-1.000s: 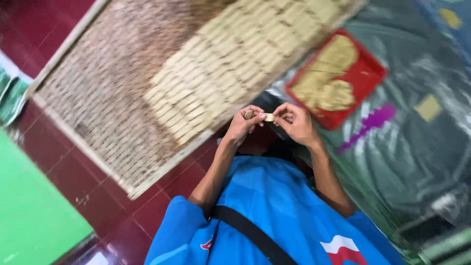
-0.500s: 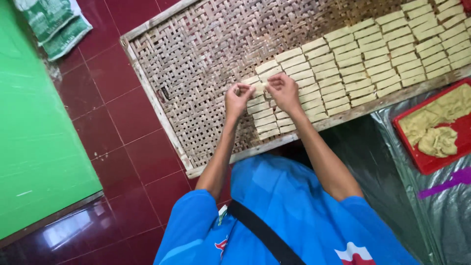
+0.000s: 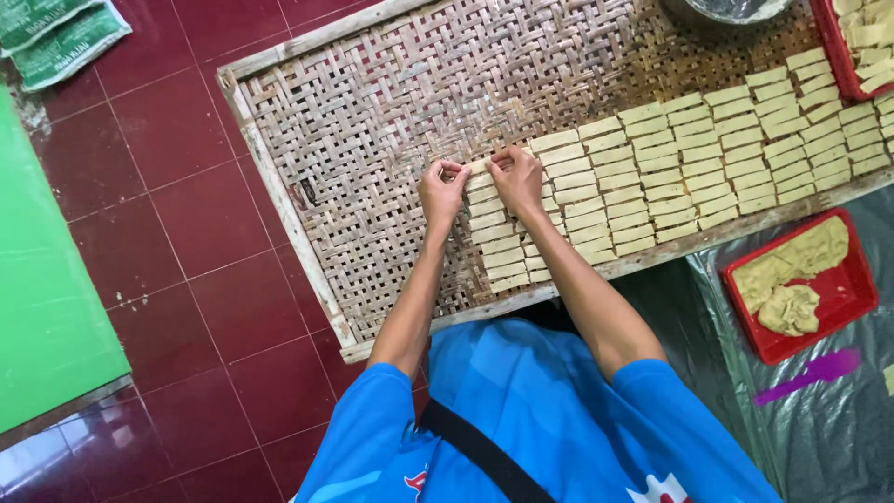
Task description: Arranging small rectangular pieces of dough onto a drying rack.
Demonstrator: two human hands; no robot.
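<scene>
Both hands are working at the woven tray (image 3: 372, 121) lying on the red tiled floor (image 3: 186, 233). The left hand (image 3: 442, 191) and right hand (image 3: 517, 179) are pinching the two ends of one pale dough strip (image 3: 477, 168), fingers closed narrowly on it, at the top of the leftmost column of strips (image 3: 652, 168) lining the tray in rows. A red tray (image 3: 861, 298) holding dough lumps (image 3: 790, 307) is sitting to the right on dark plastic sheeting (image 3: 819, 428).
</scene>
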